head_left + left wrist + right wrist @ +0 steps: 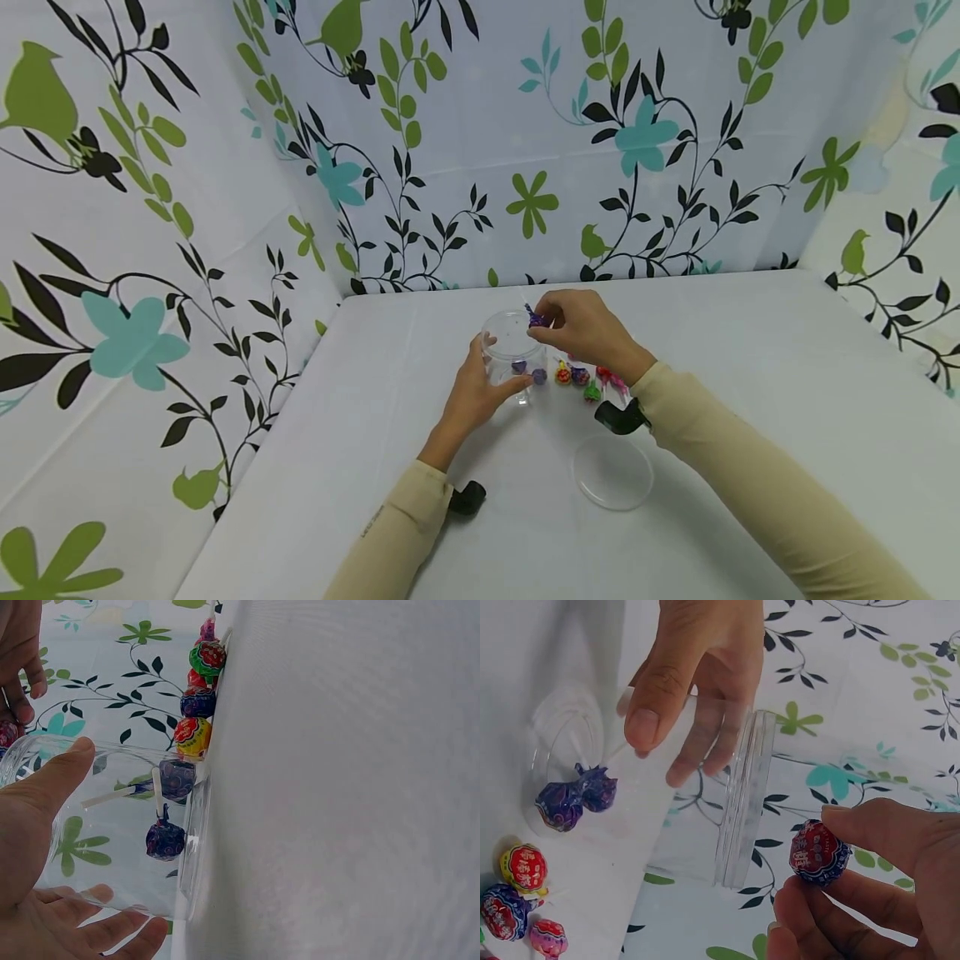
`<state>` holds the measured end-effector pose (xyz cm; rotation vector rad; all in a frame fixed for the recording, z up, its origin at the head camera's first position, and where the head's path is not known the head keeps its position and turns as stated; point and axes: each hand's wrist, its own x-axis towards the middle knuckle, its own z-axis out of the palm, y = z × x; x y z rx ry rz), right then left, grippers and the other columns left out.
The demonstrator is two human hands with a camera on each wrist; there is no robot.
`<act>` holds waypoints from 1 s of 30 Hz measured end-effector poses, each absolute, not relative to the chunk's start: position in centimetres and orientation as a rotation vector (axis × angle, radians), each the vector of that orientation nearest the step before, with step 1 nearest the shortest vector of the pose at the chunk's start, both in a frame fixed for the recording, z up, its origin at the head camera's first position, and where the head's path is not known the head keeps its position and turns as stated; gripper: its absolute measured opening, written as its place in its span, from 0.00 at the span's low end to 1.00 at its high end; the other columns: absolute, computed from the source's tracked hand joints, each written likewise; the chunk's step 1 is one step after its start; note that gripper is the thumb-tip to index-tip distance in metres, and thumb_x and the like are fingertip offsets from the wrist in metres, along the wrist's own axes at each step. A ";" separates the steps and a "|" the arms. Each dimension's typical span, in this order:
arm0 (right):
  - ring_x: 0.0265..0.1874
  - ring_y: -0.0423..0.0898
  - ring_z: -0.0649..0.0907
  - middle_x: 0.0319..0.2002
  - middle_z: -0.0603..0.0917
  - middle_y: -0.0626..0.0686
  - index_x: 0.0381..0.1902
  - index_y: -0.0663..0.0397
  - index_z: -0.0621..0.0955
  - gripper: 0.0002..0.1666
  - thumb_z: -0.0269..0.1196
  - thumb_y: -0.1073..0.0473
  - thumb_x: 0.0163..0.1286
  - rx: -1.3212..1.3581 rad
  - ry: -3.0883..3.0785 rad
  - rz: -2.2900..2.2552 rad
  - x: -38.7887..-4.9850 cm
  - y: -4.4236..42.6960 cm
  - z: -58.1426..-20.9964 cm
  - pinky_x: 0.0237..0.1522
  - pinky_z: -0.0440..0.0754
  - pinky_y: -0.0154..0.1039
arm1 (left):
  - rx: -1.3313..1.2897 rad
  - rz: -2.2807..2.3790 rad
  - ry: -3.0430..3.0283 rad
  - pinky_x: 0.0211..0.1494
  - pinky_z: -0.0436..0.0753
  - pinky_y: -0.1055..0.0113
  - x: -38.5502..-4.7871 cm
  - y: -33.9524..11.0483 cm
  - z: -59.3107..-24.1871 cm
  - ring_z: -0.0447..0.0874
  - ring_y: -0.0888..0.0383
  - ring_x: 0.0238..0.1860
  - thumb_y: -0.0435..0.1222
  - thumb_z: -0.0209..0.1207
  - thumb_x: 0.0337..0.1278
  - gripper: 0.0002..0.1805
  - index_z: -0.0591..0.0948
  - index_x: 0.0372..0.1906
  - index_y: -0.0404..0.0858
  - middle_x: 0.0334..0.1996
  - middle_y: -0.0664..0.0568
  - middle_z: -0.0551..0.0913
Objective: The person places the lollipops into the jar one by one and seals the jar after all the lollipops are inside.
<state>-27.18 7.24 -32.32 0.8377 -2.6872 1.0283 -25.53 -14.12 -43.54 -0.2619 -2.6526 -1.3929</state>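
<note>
A clear plastic jar (514, 337) stands on the white table, and my left hand (480, 383) is curled around its side. Two purple-wrapped lollipops (165, 841) lie at the bottom of the jar. My right hand (585, 327) pinches another lollipop (820, 853), red and dark blue, between thumb and fingers, beside the jar's open mouth. Its stick is mostly hidden in the right wrist view. Right of the jar lie several lollipops in a group, among them a yellow one (563, 372) and a green one (592, 392).
A round clear lid (613, 472) lies flat on the table (420, 350), nearer me than the jar and to its right. Patterned cloth (465, 150) hangs behind the table and along both sides.
</note>
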 end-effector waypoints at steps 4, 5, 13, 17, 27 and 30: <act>0.35 0.49 0.83 0.36 0.86 0.53 0.47 0.62 0.86 0.16 0.74 0.57 0.69 0.824 -2.708 0.993 -27.4 6.3 -32.5 0.38 0.86 0.43 | -0.276 -1.406 -2.645 0.75 0.65 0.43 -25.5 -14.2 -43.5 0.63 0.41 0.76 0.54 0.75 0.56 0.60 0.51 0.82 0.38 0.78 0.45 0.64; 0.36 0.49 0.83 0.37 0.87 0.53 0.47 0.62 0.86 0.16 0.74 0.56 0.68 0.822 -2.713 0.985 -27.5 6.0 -32.5 0.39 0.87 0.43 | -0.278 -1.408 -2.645 0.75 0.65 0.43 -25.5 -14.2 -43.6 0.63 0.41 0.76 0.54 0.75 0.56 0.60 0.51 0.82 0.38 0.78 0.45 0.64; 0.38 0.49 0.85 0.39 0.87 0.54 0.46 0.61 0.84 0.17 0.75 0.55 0.68 0.830 -2.758 0.920 -27.9 3.9 -33.0 0.42 0.87 0.43 | -0.253 -1.394 -2.663 0.74 0.65 0.43 -25.4 -14.3 -43.5 0.64 0.42 0.75 0.54 0.76 0.56 0.60 0.52 0.82 0.39 0.77 0.46 0.65; 0.36 0.48 0.84 0.37 0.86 0.52 0.44 0.59 0.83 0.17 0.75 0.53 0.68 0.807 -2.784 0.898 -28.1 3.2 -33.5 0.40 0.87 0.41 | -0.268 -1.414 -2.654 0.74 0.66 0.42 -25.5 -14.4 -43.6 0.65 0.41 0.75 0.53 0.75 0.56 0.60 0.51 0.82 0.39 0.77 0.45 0.64; 0.38 0.48 0.84 0.39 0.87 0.52 0.48 0.58 0.84 0.19 0.73 0.50 0.70 0.822 -2.772 0.878 -27.7 2.9 -33.4 0.42 0.86 0.43 | -0.293 -1.411 -2.647 0.72 0.70 0.45 -25.3 -14.3 -43.4 0.70 0.43 0.71 0.54 0.75 0.56 0.61 0.50 0.82 0.38 0.75 0.40 0.66; 0.39 0.49 0.85 0.40 0.87 0.53 0.48 0.60 0.84 0.17 0.71 0.53 0.72 0.834 -2.736 0.893 -27.4 3.7 -32.8 0.43 0.86 0.44 | -0.268 -1.389 -2.657 0.73 0.67 0.44 -25.2 -14.3 -43.3 0.66 0.42 0.74 0.55 0.76 0.55 0.61 0.51 0.82 0.38 0.77 0.42 0.65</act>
